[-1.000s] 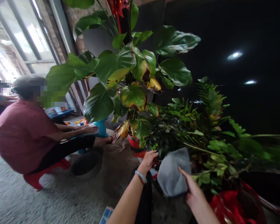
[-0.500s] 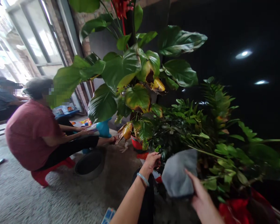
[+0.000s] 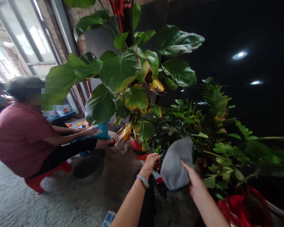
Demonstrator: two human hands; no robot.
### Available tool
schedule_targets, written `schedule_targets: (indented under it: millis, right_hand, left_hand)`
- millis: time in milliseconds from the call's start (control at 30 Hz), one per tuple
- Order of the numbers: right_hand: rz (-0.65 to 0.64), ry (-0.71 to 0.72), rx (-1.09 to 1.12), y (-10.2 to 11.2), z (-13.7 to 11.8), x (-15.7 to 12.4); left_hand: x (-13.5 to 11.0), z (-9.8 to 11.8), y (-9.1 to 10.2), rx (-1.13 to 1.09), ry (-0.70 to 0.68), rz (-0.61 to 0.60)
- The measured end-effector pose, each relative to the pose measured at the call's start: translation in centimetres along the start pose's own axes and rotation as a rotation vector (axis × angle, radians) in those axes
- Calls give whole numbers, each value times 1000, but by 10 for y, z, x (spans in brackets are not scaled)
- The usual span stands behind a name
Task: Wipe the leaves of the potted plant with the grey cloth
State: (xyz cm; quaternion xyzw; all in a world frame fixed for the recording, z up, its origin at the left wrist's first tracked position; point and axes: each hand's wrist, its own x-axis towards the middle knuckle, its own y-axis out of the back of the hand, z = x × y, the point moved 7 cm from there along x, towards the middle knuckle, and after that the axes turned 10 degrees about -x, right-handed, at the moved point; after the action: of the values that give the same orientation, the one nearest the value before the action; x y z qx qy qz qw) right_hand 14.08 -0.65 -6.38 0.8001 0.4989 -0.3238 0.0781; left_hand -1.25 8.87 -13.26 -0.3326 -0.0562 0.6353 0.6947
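Note:
My right hand (image 3: 194,179) grips a grey cloth piece (image 3: 176,165) by its right side, thumb laid across the front. The cloth stands up stiffly, with a rounded outline and a dark lower edge. To its left, my left hand (image 3: 151,162) is closed in a pinch, a bracelet on the wrist. Whatever those fingers hold, if anything, I cannot make out. Just beyond both hands are the dark green leaves of a bushy plant (image 3: 167,134). A red pot (image 3: 136,145) stands under the large-leaved plant (image 3: 120,71).
A person in a red shirt (image 3: 21,135) sits at the left on a red stool (image 3: 41,179). Near that person's feet is a dark basin (image 3: 88,168). Red fabric (image 3: 236,206) lies low on the right, below more foliage. A blue-and-white object (image 3: 109,218) sits at the bottom edge.
The whole view has shifted slightly, so the surroundings sit further left. The grey cloth has tilted and its top edge is now more peaked. Both hands keep their hold.

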Motion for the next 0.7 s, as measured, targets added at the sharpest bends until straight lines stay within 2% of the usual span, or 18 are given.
schedule_targets:
  millis: [67,133,167,233,300,367,433,500,567,633,700]
  right_hand:
    - [-62,5,-40,8,29,-9]
    - [-86,82,-58,15,26,-22]
    - [-77,146,-58,17,11,-28]
    - [-24,307,-35,18,-34,-35]
    - [88,495,78,20,-81,-35]
    - [136,479,163,18,-95,-21]
    - [115,294,163,14,-71,0]
    - [63,112,94,15,-24,11]
    - [-26,26,-2,20,21,9]
    - [-99,14,-85,26,47,-6]
    - [-120,20,-150,30,45,-29]
  left_hand:
    - [1,1,3,-6,9,9]
    - [1,2,4,-5,4,1]
    - [1,3,3,-5,-2,-3]
    - [-1,4,1,-5,-11,-7]
    - [-2,3,-1,-10,-15,-3]
    - [-2,1,-4,-11,-15,-3]
    - [-1,0,1,-45,-40,67]
    - [-1,4,13,-107,-91,194]
    - [-1,10,28,-169,-155,308]
    - [1,17,34,-217,-206,314]
    - [5,22,33,-274,-234,230]
